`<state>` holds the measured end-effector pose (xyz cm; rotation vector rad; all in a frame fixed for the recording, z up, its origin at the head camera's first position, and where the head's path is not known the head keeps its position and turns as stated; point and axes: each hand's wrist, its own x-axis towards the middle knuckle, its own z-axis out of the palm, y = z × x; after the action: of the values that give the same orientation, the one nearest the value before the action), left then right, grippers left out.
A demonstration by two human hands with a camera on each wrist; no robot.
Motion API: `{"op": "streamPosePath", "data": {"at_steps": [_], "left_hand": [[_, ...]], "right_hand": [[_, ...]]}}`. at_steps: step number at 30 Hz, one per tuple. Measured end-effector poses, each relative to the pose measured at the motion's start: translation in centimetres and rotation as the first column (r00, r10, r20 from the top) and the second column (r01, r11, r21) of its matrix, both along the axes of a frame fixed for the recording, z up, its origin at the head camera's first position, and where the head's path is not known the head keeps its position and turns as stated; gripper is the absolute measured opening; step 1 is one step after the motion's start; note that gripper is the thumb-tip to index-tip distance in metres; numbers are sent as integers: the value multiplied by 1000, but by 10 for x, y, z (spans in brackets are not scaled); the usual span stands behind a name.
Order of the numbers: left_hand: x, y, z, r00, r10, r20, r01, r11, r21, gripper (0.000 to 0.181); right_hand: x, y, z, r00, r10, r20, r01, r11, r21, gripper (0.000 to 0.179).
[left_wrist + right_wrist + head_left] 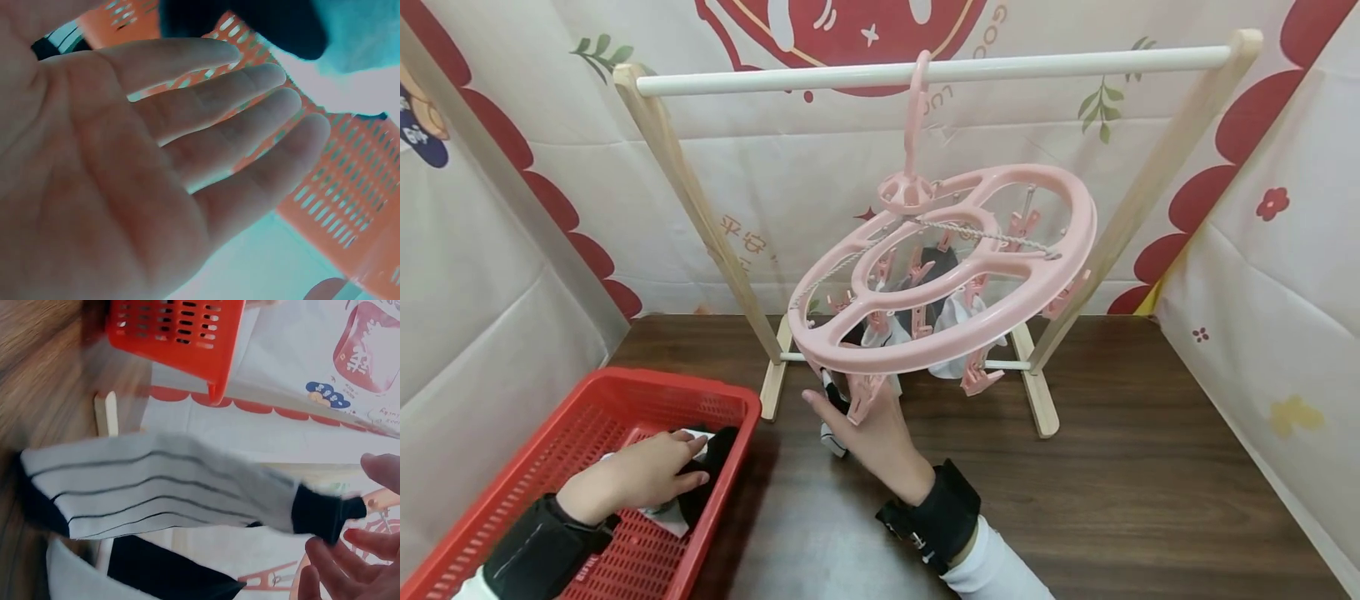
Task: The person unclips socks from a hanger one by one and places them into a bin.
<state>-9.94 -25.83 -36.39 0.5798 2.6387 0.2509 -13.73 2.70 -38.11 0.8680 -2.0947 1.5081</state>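
Note:
My left hand (636, 473) is held with fingers extended over the socks in the red basket (741, 400). Beneath it lie a dark sock (711, 467) and some pale cloth (668, 518); the left wrist view shows the palm with nothing in it. My right hand (880, 437) is under the near rim of the pink clip hanger (917, 358), thumb and fingers apart. Right beside its fingers a white sock with dark stripes (162, 487) hangs by its black cuff, which is close to the fingertips. In the head view the hanger's rim and a pink clip (867, 398) partly cover this sock.
The tilted hanger hooks over the white bar (775, 81) of a wooden rack (700, 217). Other socks hang from its clips, among them a white one (958, 329) and a grey one (934, 275). The rack stands on a brown table (1135, 467) before printed cloth walls.

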Motion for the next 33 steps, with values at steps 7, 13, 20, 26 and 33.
{"op": "streamPosePath", "data": {"at_steps": [7,13,20,26,33], "left_hand": [[5,5,8,998,-22,-66,22,1000,-5,49],[9,17,15,974,-30,-226,11,996,-83,45],[8,40,27,947,-10,-321,-27,993,-111,40],[5,64,36,933,-42,-356,11,996,-89,35],[3,92,37,908,-117,-403,101,993,-61,36]], "right_hand": [[-6,-11,7,999,-25,-22,25,1000,-13,42],[-9,-15,19,998,53,-35,-56,995,-83,25],[0,-11,27,986,147,76,-136,982,-133,27],[11,-1,35,988,93,121,-81,992,-98,28],[23,13,35,993,30,114,-25,999,-43,28]]}}
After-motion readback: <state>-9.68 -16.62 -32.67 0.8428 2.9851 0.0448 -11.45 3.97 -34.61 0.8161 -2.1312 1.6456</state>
